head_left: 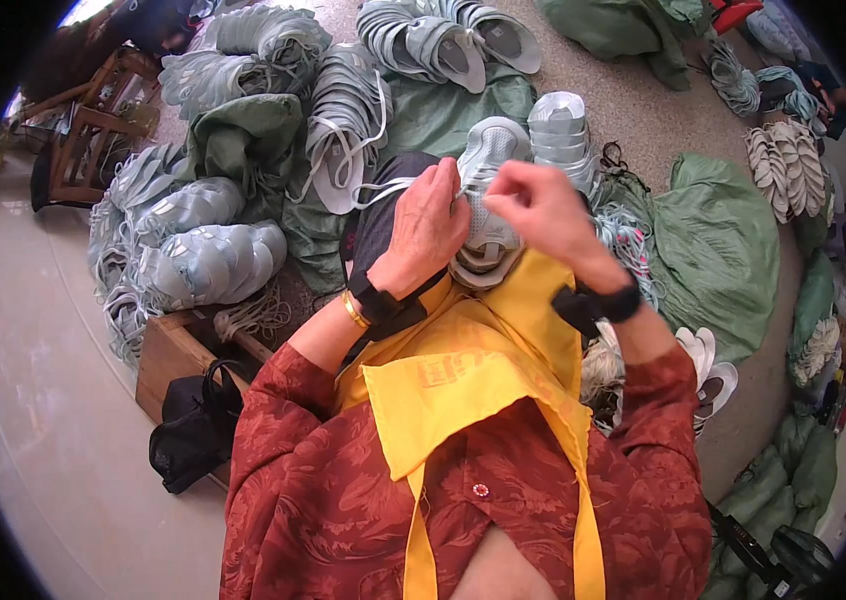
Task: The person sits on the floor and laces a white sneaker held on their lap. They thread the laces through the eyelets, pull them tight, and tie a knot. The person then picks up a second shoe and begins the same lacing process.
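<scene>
A pale grey-blue sneaker upper (496, 143) rests on my lap with its toe pointing away from me. My left hand (425, 228) is closed at its left edge, pinching a white shoelace (383, 188) whose loose part trails out to the left. My right hand (550, 218) is raised over the right side of the shoe, fingers curled together in a pinch. What lies between those fingertips is too small to make out. A yellow apron (463, 375) covers my lap below the shoe.
Nested stacks of similar uppers (213, 262) lie to the left, with more uppers (448, 50) at the far side. Right of my lap are a stack (558, 130), a bundle of laces (628, 245) and a green sack (718, 250). A wooden box (178, 365) stands at the left.
</scene>
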`<state>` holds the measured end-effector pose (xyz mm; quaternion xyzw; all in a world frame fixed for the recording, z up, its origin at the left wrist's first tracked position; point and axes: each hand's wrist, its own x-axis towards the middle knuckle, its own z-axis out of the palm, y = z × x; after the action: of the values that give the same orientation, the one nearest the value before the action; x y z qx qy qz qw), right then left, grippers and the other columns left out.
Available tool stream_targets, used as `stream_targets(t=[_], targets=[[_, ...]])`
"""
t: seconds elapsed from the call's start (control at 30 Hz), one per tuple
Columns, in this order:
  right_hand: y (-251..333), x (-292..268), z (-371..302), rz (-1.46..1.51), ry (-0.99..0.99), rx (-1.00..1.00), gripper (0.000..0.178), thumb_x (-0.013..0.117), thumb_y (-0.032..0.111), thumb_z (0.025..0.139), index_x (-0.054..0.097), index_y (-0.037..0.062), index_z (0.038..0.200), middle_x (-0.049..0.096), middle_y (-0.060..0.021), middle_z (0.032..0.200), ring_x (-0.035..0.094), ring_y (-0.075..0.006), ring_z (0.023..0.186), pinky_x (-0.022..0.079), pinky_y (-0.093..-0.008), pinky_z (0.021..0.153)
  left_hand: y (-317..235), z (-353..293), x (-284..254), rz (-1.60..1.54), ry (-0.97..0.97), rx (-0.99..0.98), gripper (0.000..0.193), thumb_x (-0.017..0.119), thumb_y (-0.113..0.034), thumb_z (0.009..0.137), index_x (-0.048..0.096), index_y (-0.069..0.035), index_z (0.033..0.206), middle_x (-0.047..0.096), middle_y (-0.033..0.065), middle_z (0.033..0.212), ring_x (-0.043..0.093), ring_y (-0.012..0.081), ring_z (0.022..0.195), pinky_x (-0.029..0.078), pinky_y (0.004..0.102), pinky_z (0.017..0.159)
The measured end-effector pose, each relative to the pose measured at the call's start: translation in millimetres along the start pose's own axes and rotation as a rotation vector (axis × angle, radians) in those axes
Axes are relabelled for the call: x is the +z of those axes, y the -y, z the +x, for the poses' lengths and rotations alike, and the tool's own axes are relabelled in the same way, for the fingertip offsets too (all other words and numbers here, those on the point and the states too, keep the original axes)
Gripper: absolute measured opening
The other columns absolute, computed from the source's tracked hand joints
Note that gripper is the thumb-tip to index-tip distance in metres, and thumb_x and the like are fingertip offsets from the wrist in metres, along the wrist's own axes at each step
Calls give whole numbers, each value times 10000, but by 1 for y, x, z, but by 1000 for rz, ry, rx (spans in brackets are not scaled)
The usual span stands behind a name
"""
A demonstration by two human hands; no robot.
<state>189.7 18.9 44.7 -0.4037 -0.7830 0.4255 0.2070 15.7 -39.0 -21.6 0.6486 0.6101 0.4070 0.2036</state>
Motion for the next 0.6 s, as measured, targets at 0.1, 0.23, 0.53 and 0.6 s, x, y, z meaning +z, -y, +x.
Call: stream_targets(t=[0.1,0.23,0.53,0.6], targets=[[52,-61,-16,480,40,98,79,670,108,968,639,59,915,490,84,714,418,-7,606,307,-196,530,0,0,-1,-47,11,23,164,664,-5,839,520,-6,917,568,147,795,587,292,665,462,399,607],[56,-72,-24,763,19,61,101,656,134,1005,648,54,944,508,83,709,426,-7,592,305,-183,527,-16,8,-11,-212,222,-33,203,708,-28,883,610,-10,1059,676,127,935,670,190,743,525,298,675],[44,-51,-11,826,-118,-48,121,630,156,1035,659,58,972,638,7,871,521,-28,696,432,-200,624,-17,12,0,-685,292,-86,67,625,-24,996,569,-18,1032,691,39,904,644,97,819,522,253,746],[29,-62,-20,897,-110,3,144,583,178,1063,622,65,984,661,-23,927,544,-51,724,466,-213,660,-7,12,-8,-782,260,-185,90,599,-64,1037,549,-45,964,666,13,861,596,69,777,489,224,711]])
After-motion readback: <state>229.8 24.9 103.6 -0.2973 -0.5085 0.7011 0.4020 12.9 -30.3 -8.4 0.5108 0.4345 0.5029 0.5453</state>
